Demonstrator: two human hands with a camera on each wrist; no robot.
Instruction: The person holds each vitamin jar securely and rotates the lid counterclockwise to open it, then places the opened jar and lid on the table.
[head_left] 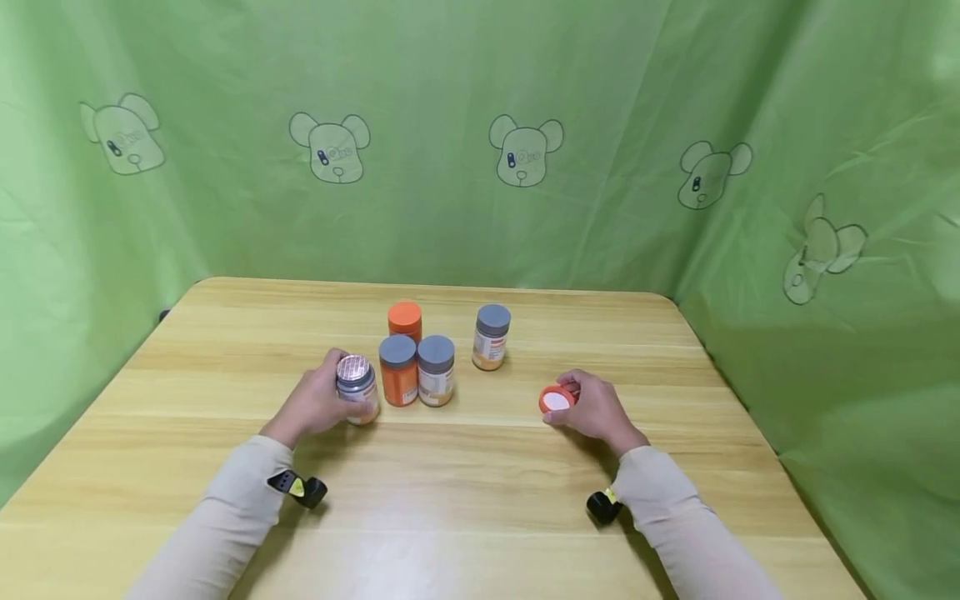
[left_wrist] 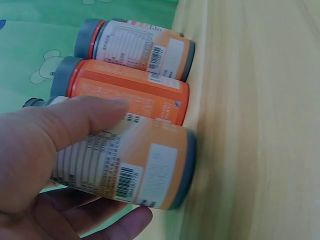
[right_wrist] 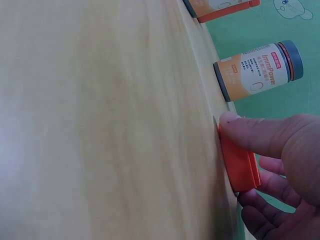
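Observation:
My left hand (head_left: 317,402) grips a grey bottle (head_left: 363,393) with a pale label; its cap is off and a silver foil seal covers the mouth. In the left wrist view the thumb lies across the label of this bottle (left_wrist: 155,165), which stands upright at the tabletop. To the right, my right hand (head_left: 600,408) pinches an orange cap (head_left: 557,401), its white inner side facing up. The right wrist view has the cap (right_wrist: 237,162) between thumb and fingers, down at the table surface; whether it touches the wood is hard to tell.
Beside the held bottle stand an orange bottle with grey cap (head_left: 398,371), a labelled grey-capped bottle (head_left: 437,372) and, behind, an orange-capped bottle (head_left: 405,320). Another grey-capped bottle (head_left: 491,337) stands apart. Green curtain (head_left: 435,233) hangs behind the wooden table (head_left: 450,500).

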